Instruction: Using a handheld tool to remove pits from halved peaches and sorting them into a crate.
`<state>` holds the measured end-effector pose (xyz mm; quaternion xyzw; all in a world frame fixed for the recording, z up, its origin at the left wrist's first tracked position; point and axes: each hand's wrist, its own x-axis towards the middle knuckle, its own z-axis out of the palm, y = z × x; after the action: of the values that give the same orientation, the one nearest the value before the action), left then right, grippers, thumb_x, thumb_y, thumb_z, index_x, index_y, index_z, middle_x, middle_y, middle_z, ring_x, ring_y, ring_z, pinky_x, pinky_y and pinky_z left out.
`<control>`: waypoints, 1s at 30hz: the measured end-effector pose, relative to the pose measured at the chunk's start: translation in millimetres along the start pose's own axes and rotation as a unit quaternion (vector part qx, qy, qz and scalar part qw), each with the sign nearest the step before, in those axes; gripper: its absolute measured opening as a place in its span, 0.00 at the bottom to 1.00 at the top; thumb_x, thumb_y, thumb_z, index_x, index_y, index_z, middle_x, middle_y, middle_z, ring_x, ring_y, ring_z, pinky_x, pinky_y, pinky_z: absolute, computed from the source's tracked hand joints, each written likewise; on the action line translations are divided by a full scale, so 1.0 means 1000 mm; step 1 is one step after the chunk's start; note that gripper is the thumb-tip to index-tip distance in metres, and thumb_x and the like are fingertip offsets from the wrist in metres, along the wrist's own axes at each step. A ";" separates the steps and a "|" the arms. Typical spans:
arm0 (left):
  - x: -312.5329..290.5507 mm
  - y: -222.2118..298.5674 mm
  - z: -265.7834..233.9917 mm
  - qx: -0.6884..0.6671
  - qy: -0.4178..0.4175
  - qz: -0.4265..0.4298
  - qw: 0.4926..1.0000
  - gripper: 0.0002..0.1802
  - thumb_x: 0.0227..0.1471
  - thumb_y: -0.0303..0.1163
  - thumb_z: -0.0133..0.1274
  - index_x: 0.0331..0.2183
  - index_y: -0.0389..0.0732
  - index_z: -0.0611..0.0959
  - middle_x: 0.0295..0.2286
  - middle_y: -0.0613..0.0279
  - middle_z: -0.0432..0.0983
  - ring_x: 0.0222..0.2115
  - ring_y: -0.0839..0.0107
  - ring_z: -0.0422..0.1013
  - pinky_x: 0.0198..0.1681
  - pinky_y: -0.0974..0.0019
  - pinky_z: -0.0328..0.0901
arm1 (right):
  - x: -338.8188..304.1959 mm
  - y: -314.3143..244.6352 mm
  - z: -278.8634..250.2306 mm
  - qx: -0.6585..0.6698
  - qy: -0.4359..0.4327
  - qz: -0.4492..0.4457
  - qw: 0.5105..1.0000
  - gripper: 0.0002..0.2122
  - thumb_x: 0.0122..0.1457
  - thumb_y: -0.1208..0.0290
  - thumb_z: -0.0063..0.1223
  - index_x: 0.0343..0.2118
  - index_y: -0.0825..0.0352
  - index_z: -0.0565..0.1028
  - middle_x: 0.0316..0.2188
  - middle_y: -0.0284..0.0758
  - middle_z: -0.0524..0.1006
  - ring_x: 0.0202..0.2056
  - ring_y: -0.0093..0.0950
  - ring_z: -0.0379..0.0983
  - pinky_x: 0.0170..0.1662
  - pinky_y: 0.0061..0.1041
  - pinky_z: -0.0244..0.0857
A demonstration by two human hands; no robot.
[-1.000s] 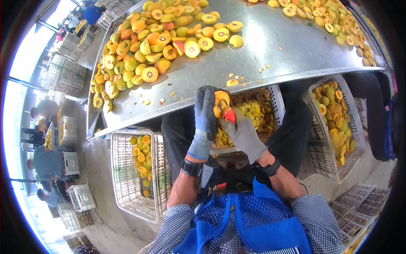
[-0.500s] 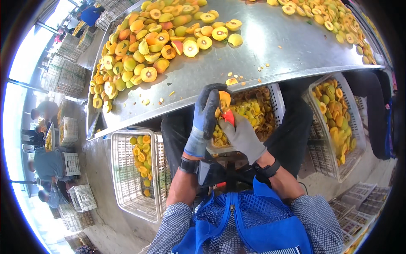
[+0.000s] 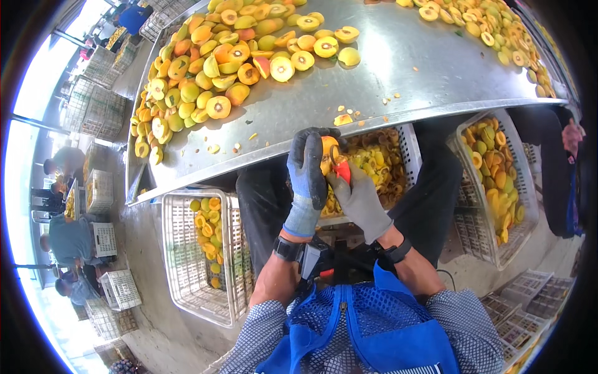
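My left hand (image 3: 304,181), in a blue glove with dark palm and fingers, is closed round a yellow-orange peach half (image 3: 326,154). My right hand (image 3: 361,204), in a grey glove, grips a red-handled pitting knife (image 3: 342,169). Its curved metal blade lies against the fruit; how deep it sits I cannot make out. Both hands are just off the table's front edge, over a white crate (image 3: 410,154) of peels and fruit scraps between my knees. Beyond them on the metal table (image 3: 311,103) rises a heap of halved peaches (image 3: 215,68), several with the stone in.
Left of my legs stands a white crate (image 3: 171,255) partly filled with peach halves; another crate (image 3: 529,215) of halves stands at the right. More cut peaches (image 3: 479,28) lie at the table's far right. Beside that table end sits a person in dark clothing (image 3: 551,162).
My right hand and the knife have shifted slightly right, and the handle tilts differently. The peach half has turned a little in my left hand. A person's hand has appeared at the right edge.
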<state>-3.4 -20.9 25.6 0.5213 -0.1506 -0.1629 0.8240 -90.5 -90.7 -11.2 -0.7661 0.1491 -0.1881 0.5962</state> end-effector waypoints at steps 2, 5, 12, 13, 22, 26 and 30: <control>-0.001 -0.001 -0.002 -0.006 0.001 0.004 1.000 0.14 0.61 0.36 0.44 0.38 0.34 0.76 0.34 0.59 0.76 0.36 0.74 0.70 0.42 0.71 0.64 | -0.004 -0.004 0.000 -0.005 -0.004 0.008 1.000 0.10 0.57 0.70 0.49 0.40 0.69 0.71 0.27 0.49 0.76 0.32 0.49 0.74 0.32 0.38 0.67; -0.001 -0.005 -0.007 0.051 0.024 0.000 0.998 0.14 0.61 0.36 0.44 0.38 0.34 0.76 0.35 0.58 0.76 0.36 0.73 0.70 0.43 0.71 0.64 | -0.008 -0.004 0.000 -0.003 0.007 0.023 1.000 0.11 0.57 0.69 0.50 0.39 0.70 0.71 0.26 0.49 0.75 0.32 0.49 0.74 0.32 0.38 0.66; 0.000 -0.007 -0.001 0.017 -0.005 0.010 1.000 0.11 0.60 0.34 0.45 0.37 0.35 0.76 0.35 0.59 0.76 0.36 0.74 0.70 0.43 0.70 0.64 | -0.005 -0.005 -0.002 -0.006 -0.011 0.034 0.999 0.12 0.57 0.65 0.51 0.36 0.70 0.71 0.25 0.48 0.75 0.30 0.48 0.73 0.31 0.38 0.65; 0.002 -0.010 -0.002 0.015 -0.015 0.019 1.000 0.10 0.60 0.32 0.45 0.36 0.35 0.75 0.35 0.59 0.76 0.35 0.74 0.70 0.43 0.70 0.64 | -0.003 -0.003 -0.003 0.013 -0.023 0.036 0.999 0.12 0.57 0.65 0.51 0.36 0.70 0.71 0.25 0.48 0.75 0.30 0.48 0.74 0.30 0.37 0.65; 0.009 -0.007 -0.013 0.022 -0.062 -0.027 0.997 0.07 0.57 0.29 0.48 0.36 0.35 0.75 0.34 0.59 0.76 0.35 0.74 0.70 0.42 0.69 0.66 | -0.003 -0.007 -0.001 0.007 -0.014 -0.067 0.998 0.10 0.60 0.67 0.45 0.31 0.71 0.71 0.18 0.40 0.70 0.22 0.31 0.67 0.27 0.32 0.61; 0.007 -0.002 -0.016 0.080 -0.063 -0.023 0.995 0.10 0.57 0.32 0.51 0.38 0.35 0.78 0.35 0.63 0.76 0.37 0.77 0.69 0.44 0.73 0.63 | -0.009 0.014 0.003 -0.032 -0.005 -0.024 0.999 0.10 0.59 0.68 0.45 0.30 0.71 0.70 0.17 0.40 0.70 0.21 0.31 0.67 0.26 0.33 0.60; 0.010 0.006 -0.023 0.086 -0.101 -0.137 0.982 0.11 0.57 0.34 0.52 0.36 0.35 0.80 0.33 0.65 0.76 0.36 0.78 0.69 0.44 0.73 0.63 | -0.011 0.011 0.007 -0.042 -0.041 0.015 0.998 0.10 0.59 0.69 0.45 0.30 0.72 0.70 0.17 0.40 0.70 0.21 0.31 0.67 0.26 0.33 0.61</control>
<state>15.8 -3.4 22.6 0.5866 -0.1739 -0.3126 0.7266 -97.5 -82.4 -24.5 -0.7953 0.1438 -0.1414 0.5716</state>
